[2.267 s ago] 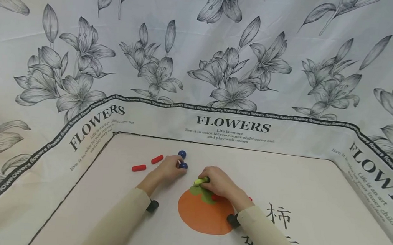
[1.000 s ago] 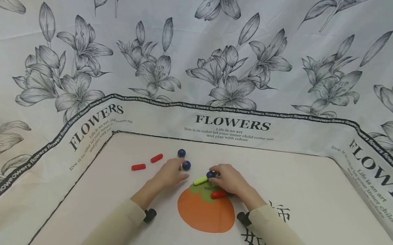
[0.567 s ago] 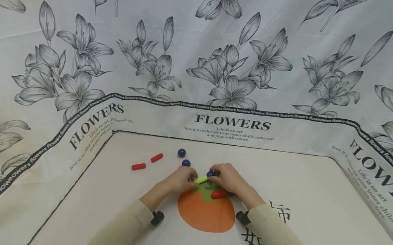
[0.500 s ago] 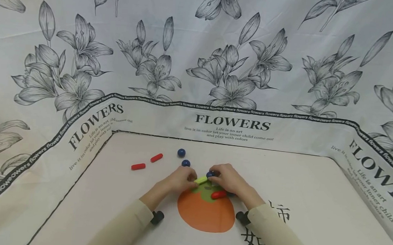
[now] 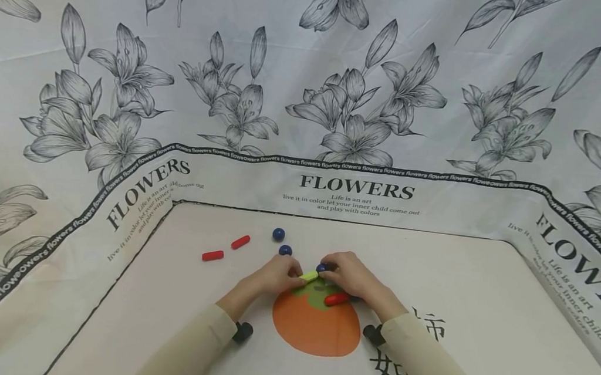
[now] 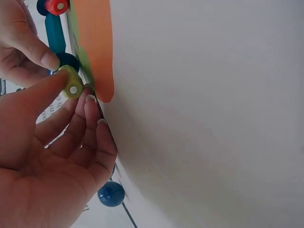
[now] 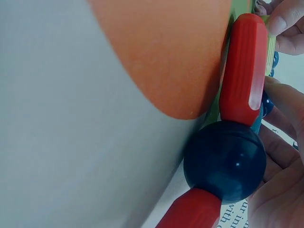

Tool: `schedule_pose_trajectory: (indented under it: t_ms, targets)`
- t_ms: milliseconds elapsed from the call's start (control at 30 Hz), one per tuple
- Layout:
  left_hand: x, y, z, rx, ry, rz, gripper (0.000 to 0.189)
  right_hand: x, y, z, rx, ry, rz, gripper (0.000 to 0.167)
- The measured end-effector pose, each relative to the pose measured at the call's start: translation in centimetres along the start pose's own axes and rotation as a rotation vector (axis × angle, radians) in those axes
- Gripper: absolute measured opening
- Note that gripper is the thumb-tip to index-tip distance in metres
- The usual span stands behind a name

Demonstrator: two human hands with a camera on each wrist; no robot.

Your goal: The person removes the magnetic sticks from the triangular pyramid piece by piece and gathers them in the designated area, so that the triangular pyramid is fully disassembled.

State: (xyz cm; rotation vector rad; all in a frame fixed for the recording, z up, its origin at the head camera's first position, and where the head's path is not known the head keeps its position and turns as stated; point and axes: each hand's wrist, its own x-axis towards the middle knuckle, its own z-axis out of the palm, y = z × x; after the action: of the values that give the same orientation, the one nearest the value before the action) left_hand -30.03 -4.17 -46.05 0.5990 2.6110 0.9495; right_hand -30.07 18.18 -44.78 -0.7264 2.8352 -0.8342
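Note:
My left hand (image 5: 276,273) pinches the free end of a yellow-green magnetic rod (image 6: 71,81) between thumb and fingers. At the rod's other end sits a blue ball (image 5: 322,267), pinched by my right hand (image 5: 349,272). A teal rod (image 6: 55,35) runs from that ball to another ball beside a red rod (image 6: 58,5). Close up in the right wrist view, a red rod (image 7: 243,71) joins a dark blue ball (image 7: 225,161), with a second red rod (image 7: 192,211) below it. My right forearm hides part of this chain in the head view.
Two loose blue balls, the far one (image 5: 278,234) and the near one (image 5: 285,250), lie just beyond my left hand. Two loose red rods (image 5: 212,256) (image 5: 240,242) lie farther left. An orange persimmon print (image 5: 315,333) marks the white tabletop cloth under the chain.
My left hand has left the loose blue balls and moved right and nearer to pinch the yellow-green rod. My right hand has shifted from the rod to the ball at its end.

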Motion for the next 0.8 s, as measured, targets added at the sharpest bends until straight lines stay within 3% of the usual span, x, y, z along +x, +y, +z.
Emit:
schedule_pose_trajectory:
  t_ms: [433, 600, 800]
  targets:
    - [-0.2, -0.5, -0.4, -0.011, -0.074, 0.047, 0.013, 0.0, 0.0, 0.2, -0.025, 0.01, -0.001, 0.024]
    - [-1.1, -1.2, -0.8, -0.018, -0.048, -0.002, 0.014, 0.1, 0.0, 0.2, -0.027, 0.004, 0.027, 0.026]
    - [-2.8, -3.1, -2.4, -0.014, 0.031, -0.052, 0.017, 0.4, 0.0, 0.2, -0.042, 0.005, 0.031, 0.027]
